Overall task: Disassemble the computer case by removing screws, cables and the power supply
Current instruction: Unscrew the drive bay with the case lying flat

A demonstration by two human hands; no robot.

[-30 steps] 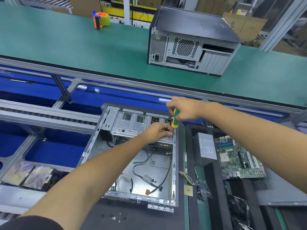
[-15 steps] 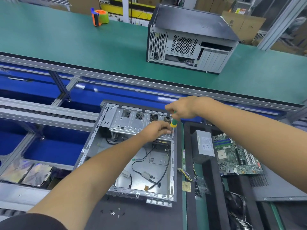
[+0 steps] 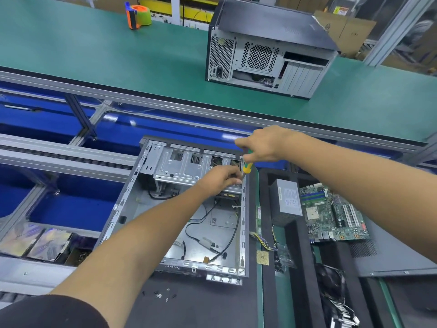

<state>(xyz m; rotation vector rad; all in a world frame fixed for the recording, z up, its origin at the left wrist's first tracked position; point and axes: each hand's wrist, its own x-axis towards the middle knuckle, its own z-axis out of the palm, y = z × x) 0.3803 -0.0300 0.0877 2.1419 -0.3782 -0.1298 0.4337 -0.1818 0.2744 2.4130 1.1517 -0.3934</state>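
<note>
An open grey computer case (image 3: 132, 197) lies flat before me, with loose black cables (image 3: 205, 242) on its floor. A metal drive cage (image 3: 179, 169) fills its far end. My right hand (image 3: 262, 144) grips a green and yellow screwdriver (image 3: 247, 166), held upright at the cage's right far corner. My left hand (image 3: 218, 179) rests on the cage beside the screwdriver's tip, fingers curled at the shaft; what they pinch is hidden. A removed power supply (image 3: 287, 200) and a green motherboard (image 3: 331, 211) lie to the right of the case.
Several loose screws (image 3: 160, 295) lie on the black mat in front of the case. A second closed case (image 3: 267, 48) stands on the green conveyor (image 3: 118, 62) beyond. An orange tape dispenser (image 3: 138, 16) sits far left. Foil-bagged drives (image 3: 35, 242) lie in a bin at the left.
Both hands stay at the cage's right corner. My right hand has shifted slightly on the screwdriver handle, as in turning it. The camera view has drifted a little.
</note>
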